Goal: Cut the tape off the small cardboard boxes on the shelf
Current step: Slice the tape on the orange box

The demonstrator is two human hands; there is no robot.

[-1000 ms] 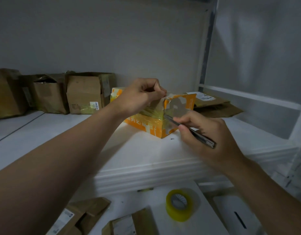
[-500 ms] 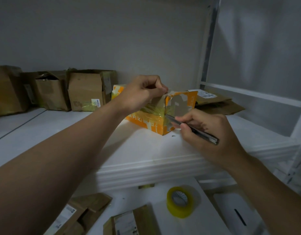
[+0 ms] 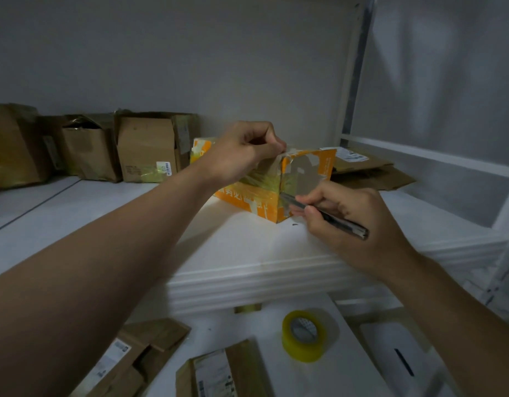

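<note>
In the head view, an orange box (image 3: 273,181) is seen standing on the white shelf (image 3: 247,253), near its front edge and well apart from the brown boxes (image 3: 146,150) lined up against the back wall on the left. The left hand (image 3: 242,151) is closed over the box's top near corner, thumb and fingers pinched on what looks like a loose edge of tape (image 3: 287,151). The right hand (image 3: 348,216) is wrapped around a slim cutter (image 3: 325,214), held like a pen, its tip laid against the taped vertical corner of the box.

Compared with a second ago, the cutter tip is placed a little nearer that corner, and the left hand's pinch is unchanged; the box has scarcely shifted. From this it is judged that the cut along the yellowish tape band is under way, not finished, and that tape is being kept taut for the blade.

Below the shelf, a roll of yellow tape (image 3: 303,335) and flattened cardboard (image 3: 138,356) are seen lying on a lower white surface.
</note>
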